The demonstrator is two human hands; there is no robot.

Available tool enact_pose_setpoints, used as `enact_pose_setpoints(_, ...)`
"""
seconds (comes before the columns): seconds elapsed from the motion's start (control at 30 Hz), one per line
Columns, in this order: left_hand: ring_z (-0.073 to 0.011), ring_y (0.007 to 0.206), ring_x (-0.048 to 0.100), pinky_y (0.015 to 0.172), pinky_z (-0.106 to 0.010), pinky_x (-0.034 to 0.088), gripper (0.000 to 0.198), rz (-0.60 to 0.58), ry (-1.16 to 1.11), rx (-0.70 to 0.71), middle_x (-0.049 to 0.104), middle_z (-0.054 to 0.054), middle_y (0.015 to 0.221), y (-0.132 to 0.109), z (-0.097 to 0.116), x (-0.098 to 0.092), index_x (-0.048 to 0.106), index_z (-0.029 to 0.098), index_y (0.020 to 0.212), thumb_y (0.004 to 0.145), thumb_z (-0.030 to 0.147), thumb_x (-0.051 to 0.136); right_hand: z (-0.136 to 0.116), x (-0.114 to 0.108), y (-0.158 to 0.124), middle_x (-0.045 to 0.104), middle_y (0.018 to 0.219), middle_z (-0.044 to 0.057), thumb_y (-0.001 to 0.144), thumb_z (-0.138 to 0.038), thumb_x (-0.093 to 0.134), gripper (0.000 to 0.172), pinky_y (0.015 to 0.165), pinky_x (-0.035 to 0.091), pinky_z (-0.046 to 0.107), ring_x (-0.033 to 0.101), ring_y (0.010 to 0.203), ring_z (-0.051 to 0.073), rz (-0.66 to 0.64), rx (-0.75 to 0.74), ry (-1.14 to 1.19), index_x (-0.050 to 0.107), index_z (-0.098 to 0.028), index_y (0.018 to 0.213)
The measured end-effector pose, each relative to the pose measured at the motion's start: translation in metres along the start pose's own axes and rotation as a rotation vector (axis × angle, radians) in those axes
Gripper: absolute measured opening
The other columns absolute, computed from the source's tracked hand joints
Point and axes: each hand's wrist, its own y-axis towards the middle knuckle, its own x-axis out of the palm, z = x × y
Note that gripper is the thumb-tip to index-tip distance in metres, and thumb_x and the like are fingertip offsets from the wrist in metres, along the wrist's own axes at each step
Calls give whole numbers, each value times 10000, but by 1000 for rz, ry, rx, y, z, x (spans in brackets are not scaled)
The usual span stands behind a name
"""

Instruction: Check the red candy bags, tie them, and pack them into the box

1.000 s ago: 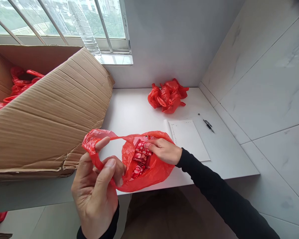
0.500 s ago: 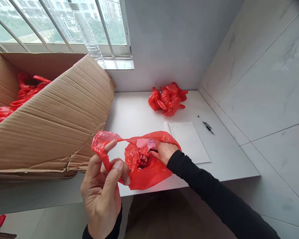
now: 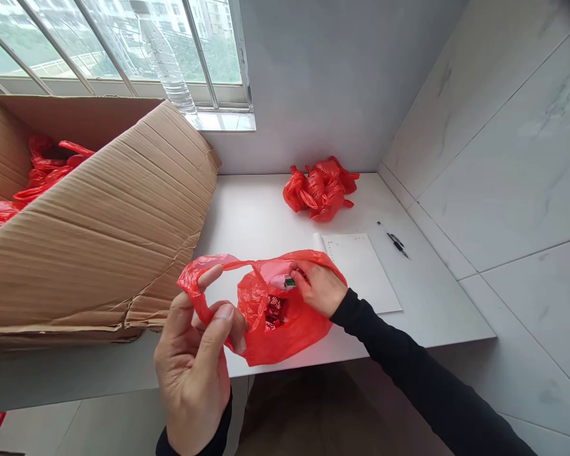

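A red plastic bag (image 3: 289, 342) stands with its mouth spread at the table's front edge. My left hand (image 3: 194, 367) grips one of its handles, with the index finger hooked through the loop. Reaching into the mouth from the right, my right hand (image 3: 320, 288) pinches a small packet (image 3: 289, 282) with a green and dark end; the fingers partly cover it. Dark red wrapped pieces (image 3: 275, 308) with light lettering lie lower in the bag. Pale pink material (image 3: 273, 269) shows at the far inner side of the bag.
A cardboard box (image 3: 104, 221) with several red bags (image 3: 47, 171) stands at left. Crumpled red bags (image 3: 320, 190) lie by the wall. An open notebook (image 3: 365, 272) and a pen (image 3: 398, 244) are at right; a water bottle (image 3: 168, 69) stands on the windowsill.
My right hand has risen slightly and turned inside the bag, and the small packet's green end now shows between its fingers. My left hand keeps hold of the handle, almost unmoved.
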Motion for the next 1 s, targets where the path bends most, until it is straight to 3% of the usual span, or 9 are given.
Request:
enact_pose_setpoints(0.1, -126, 526, 451, 594, -322, 372, 451, 7, 3, -11, 500, 62, 561, 1, -1, -1, 572, 223, 1354, 907, 235, 636, 1, -3, 0, 680, 958, 52, 988, -325, 401, 244, 834, 543, 361, 650, 910, 206, -23, 34, 247, 611, -204, 1019)
enact_pose_setpoints(0.27, -133, 528, 453, 620, -330, 375, 438, -3, 10, -17, 481, 67, 530, 1, -2, 0, 561, 236, 1363, 927, 232, 610, 2, -6, 2, 672, 857, 70, 978, -427, 345, 385, 594, 606, 314, 668, 755, 187, -175, 138, 649, 635, -174, 949)
enact_pose_setpoints(0.4, -132, 527, 445, 617, -331, 376, 434, 7, 9, -18, 475, 67, 531, 1, 0, 1, 574, 238, 1352, 919, 238, 617, 4, -8, 2, 660, 783, 49, 958, -481, 412, 404, 509, 572, 264, 631, 648, 151, -196, 217, 850, 675, -175, 930)
enact_pose_setpoints(0.5, -129, 521, 435, 610, -334, 384, 415, 20, 19, -18, 448, 70, 529, 2, 1, 2, 602, 237, 1318, 904, 249, 629, 4, -10, -1, 663, 781, 48, 930, -497, 530, 368, 504, 570, 239, 636, 655, 145, -199, 235, 900, 689, -165, 907)
enact_pose_setpoints(0.63, -125, 520, 437, 601, -331, 391, 394, 23, 18, -14, 443, 68, 553, 3, 3, 3, 623, 251, 1288, 894, 252, 639, 2, -11, -6, 697, 885, 58, 870, -520, 673, 375, 612, 621, 250, 687, 777, 165, -250, 197, 975, 686, -161, 976)
enact_pose_setpoints(0.8, -123, 519, 438, 594, -327, 399, 395, 27, 28, -21, 467, 65, 574, 1, 3, 3, 625, 265, 1287, 893, 259, 641, 2, -10, -9, 704, 919, 49, 833, -566, 705, 461, 677, 639, 277, 693, 862, 180, -251, 138, 999, 670, -163, 1055)
enact_pose_setpoints(1.0, -136, 525, 457, 599, -335, 404, 407, 53, 3, -27, 509, 59, 567, 1, 6, 0, 623, 268, 1290, 885, 256, 658, 4, -12, -13, 711, 933, 54, 860, -554, 676, 407, 723, 636, 292, 694, 917, 195, -249, 143, 987, 677, -168, 988)
